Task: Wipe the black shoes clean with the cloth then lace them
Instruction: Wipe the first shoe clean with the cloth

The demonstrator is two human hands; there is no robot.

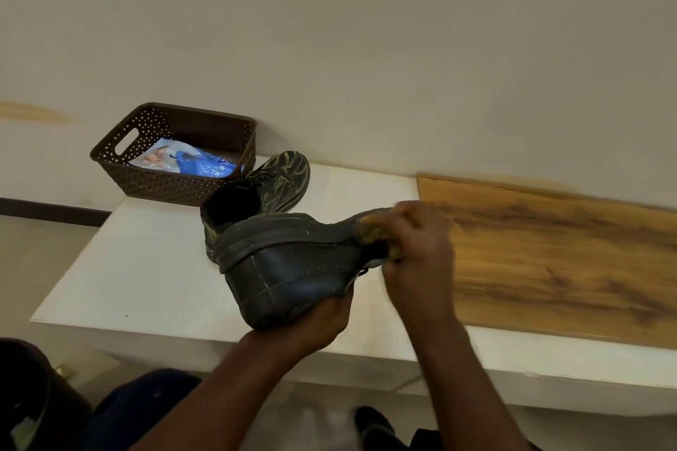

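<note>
I hold a black shoe (293,267) on its side above the white table (146,267), sole turned up and away from me. My left hand (318,322) grips it from below at the heel. My right hand (417,249) holds a yellowish cloth (370,231) against the toe end of the shoe; the cloth is mostly hidden by my fingers. A second black shoe (278,183), streaked with dirt, stands on the table behind the held one, toe pointing away.
A brown perforated basket (161,179) with a blue and white plastic packet (190,161) stands at the table's back left. A wooden board (568,260) covers the table's right part. A wall rises just behind. A dark bin (22,395) is at lower left.
</note>
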